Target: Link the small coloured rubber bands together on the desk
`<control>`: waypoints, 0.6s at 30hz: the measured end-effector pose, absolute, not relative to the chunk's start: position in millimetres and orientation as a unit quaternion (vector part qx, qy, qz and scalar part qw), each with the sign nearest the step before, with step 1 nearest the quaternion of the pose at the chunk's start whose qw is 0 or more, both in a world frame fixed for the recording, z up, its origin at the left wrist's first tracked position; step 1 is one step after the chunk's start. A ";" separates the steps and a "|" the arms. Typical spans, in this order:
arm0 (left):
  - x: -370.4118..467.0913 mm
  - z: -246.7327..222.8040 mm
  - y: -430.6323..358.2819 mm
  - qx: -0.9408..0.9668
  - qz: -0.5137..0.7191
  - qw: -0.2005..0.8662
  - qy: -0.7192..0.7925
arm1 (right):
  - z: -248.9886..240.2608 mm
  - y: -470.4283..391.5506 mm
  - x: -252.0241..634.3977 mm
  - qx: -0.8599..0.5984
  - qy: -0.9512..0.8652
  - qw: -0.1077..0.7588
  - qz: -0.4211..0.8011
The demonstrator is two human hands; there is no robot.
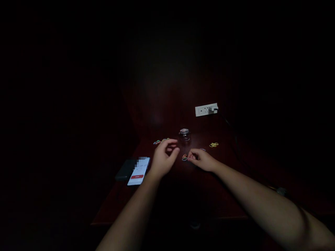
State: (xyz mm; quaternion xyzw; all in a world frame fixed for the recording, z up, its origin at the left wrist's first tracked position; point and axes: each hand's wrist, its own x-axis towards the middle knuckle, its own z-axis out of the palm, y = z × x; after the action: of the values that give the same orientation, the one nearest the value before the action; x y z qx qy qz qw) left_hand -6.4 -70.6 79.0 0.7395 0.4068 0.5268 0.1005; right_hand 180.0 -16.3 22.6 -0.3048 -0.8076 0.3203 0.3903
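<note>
With our left hand [164,158] raised near the lidded jar [185,135], thumb and fingers apart, we reach our curled right hand [203,160] to small orange and grey bands [184,157] on the table [183,190], whether pinching one we cannot tell.

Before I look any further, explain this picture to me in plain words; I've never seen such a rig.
There is no machine: these are one person's bare hands, seen from a camera worn on the head, looking forward and down. The left hand is half-curled, with nothing visibly held. The right hand has its fingertips at a small cluster of rings; whether it grips one is too small to tell. On the dark red table are also a jar, yellow rings and a lit phone.
</note>
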 end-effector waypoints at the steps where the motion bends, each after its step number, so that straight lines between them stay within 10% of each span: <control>1: -3.3 73.3 -65.7 0.753 0.504 0.107 0.410 | 21.8 -15.1 180.1 -0.303 -0.807 0.394 0.320; 18: -4.4 10.6 -28.2 0.758 0.433 0.214 0.438 | 18.9 -6.8 182.4 -0.329 -0.798 0.397 0.312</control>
State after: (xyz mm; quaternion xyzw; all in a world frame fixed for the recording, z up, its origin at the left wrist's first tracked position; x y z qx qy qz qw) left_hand -4.4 -28.2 10.6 0.7577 0.4385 0.4334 0.2142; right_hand 182.4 -6.8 18.9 -0.3291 -0.7982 0.3120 0.3966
